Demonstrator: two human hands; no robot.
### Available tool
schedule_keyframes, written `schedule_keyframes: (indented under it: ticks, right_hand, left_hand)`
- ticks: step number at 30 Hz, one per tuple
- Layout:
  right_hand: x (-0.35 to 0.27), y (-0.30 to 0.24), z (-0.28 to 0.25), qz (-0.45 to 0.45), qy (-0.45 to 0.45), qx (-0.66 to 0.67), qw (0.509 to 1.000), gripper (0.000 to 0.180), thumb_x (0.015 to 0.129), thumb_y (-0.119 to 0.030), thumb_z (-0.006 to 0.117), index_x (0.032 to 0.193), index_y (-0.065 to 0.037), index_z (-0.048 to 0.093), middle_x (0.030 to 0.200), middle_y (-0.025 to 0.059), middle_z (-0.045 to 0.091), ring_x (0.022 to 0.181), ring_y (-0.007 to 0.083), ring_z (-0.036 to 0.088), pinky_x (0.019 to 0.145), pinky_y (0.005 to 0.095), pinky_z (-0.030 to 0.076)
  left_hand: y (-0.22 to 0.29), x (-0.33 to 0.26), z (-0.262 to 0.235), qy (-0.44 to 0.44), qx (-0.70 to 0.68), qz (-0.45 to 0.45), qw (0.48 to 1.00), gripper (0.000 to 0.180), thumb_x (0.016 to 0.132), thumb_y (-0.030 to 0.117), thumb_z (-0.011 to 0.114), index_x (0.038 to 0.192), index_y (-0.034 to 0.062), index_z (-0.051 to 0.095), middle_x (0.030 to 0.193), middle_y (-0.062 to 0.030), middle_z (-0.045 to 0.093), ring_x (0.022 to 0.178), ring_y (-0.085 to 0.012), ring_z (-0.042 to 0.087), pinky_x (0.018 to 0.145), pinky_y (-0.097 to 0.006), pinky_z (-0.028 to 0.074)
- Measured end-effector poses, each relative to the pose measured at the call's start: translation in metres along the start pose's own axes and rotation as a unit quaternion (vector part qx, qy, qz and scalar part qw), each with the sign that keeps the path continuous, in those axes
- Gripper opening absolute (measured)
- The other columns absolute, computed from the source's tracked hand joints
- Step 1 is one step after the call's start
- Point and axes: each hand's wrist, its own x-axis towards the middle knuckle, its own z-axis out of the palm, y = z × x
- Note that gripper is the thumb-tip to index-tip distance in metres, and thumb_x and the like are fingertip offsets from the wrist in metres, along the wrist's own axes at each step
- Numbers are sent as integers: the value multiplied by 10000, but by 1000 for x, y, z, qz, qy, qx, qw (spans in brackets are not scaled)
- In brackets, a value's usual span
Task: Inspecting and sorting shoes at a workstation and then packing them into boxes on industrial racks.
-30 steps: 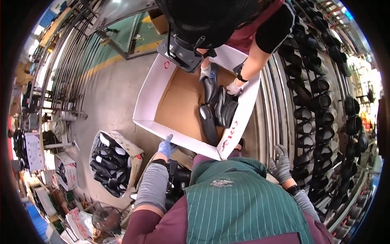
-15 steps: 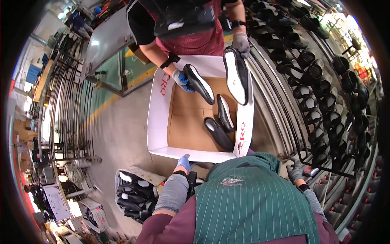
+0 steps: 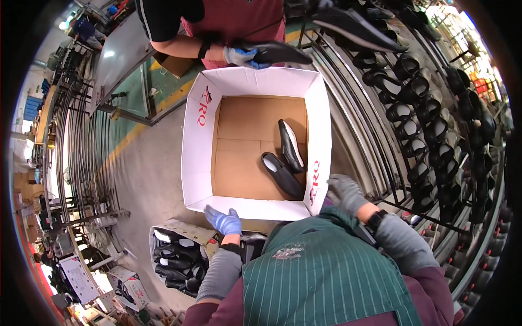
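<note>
In a blue-violet glove, my left hand [image 3: 223, 219] lies against the outside of the near wall of a white carton [image 3: 255, 208], fingers spread and nothing in them. My right hand [image 3: 346, 194], gloved in grey, is at the carton's near right corner with fingers stretched toward it. Whether it touches the wall I cannot tell. Two black slip-on shoes lie inside on the brown bottom: one shoe [image 3: 281, 176] sole down, the other shoe [image 3: 291, 146] tipped on its side with its pale sole showing.
Across the carton a co-worker holds a black shoe [image 3: 277, 52] in one hand and a blurred shoe [image 3: 359, 27] in the other. Racks of black shoes [image 3: 418, 125] stand to the right. A box of shoes [image 3: 176, 261] sits near left, a metal table [image 3: 128, 54] far left.
My right hand has come from beside the rack to the carton's corner. My left hand has shifted left, fingers spreading. The co-worker's two shoes have moved away from over the carton.
</note>
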Motion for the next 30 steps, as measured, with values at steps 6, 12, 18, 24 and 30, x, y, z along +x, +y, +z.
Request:
schedule_keyframes:
  ticks: [6,12,18,24,30]
  right_hand:
    - [112,21,99,-107,-299,-139,938,296,749,-131,596,1016,-6,623,1125,179,583,1047,309,563,856,397,465]
    - [185,70,250,-17,-235,-118,965,337,845,-128,437,1138,5,539,845,213,661,681,333,656,594,471,477]
    - [216,95,318,-183,-400,-382,813,247,805,-204,558,974,-140,726,1007,59,692,938,267,654,709,517,502]
    - [219,74,236,-27,-356,-262,896,243,771,-189,612,981,-123,713,927,79,688,805,281,665,584,442,507]
    - [160,22,41,-38,-274,22,961,557,648,-487,745,976,-44,669,1004,146,615,916,323,614,779,416,493]
  left_hand:
    - [76,19,-4,-466,84,479,739,701,803,370,608,1345,-13,383,1400,-215,373,1324,-333,319,1109,-398,244]
    - [135,18,98,-473,254,598,595,521,828,287,533,1267,7,501,1437,-208,324,1355,-350,258,1112,-438,214]
    - [173,20,202,-344,289,737,505,440,807,319,506,1177,116,631,1460,-159,315,1377,-332,224,1133,-496,88]
    - [169,6,186,-436,274,672,533,273,769,275,566,971,127,674,1012,-115,654,964,-277,618,904,-453,428]
    - [149,39,44,-425,9,510,748,195,687,175,641,859,82,644,815,-153,654,772,-316,629,759,-379,507]
